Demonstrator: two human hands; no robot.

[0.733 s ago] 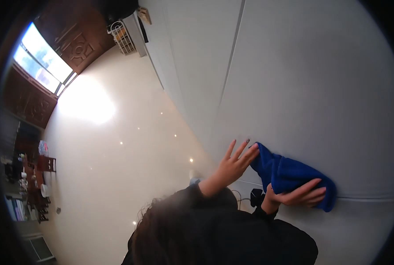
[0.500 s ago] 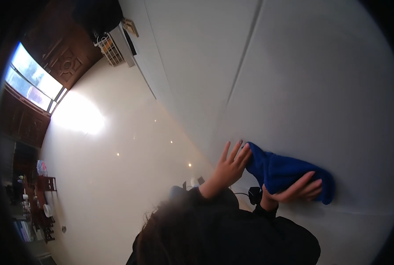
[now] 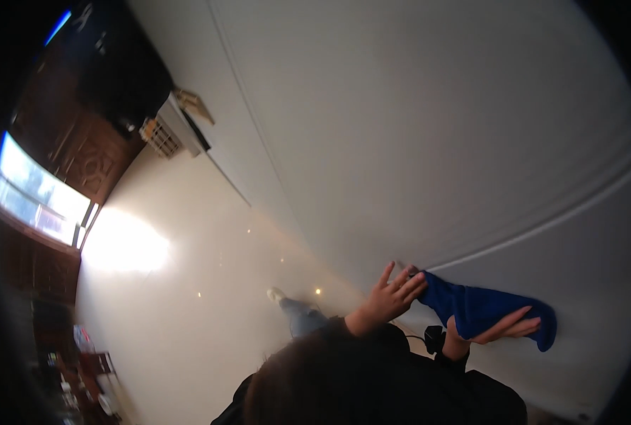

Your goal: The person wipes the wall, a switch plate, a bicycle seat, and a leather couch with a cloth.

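- Head view: we find the blue cloth (image 3: 474,304) folded lengthwise against the pale panel (image 3: 464,142), its left end meeting a curved seam there.
- Left hand (image 3: 392,297): we note its fingers spread, the nearest ones touching the cloth's left corner.
- Right hand (image 3: 503,327): we see its fingers stretched out and slightly parted over the cloth's right half; the thumb is hidden, so we cannot tell whether it pinches the fabric.
- Just beside the right wrist, we record a small black object (image 3: 434,340).
- Left of both hands, we observe a light shoe (image 3: 276,295) on the glossy floor (image 3: 181,340).
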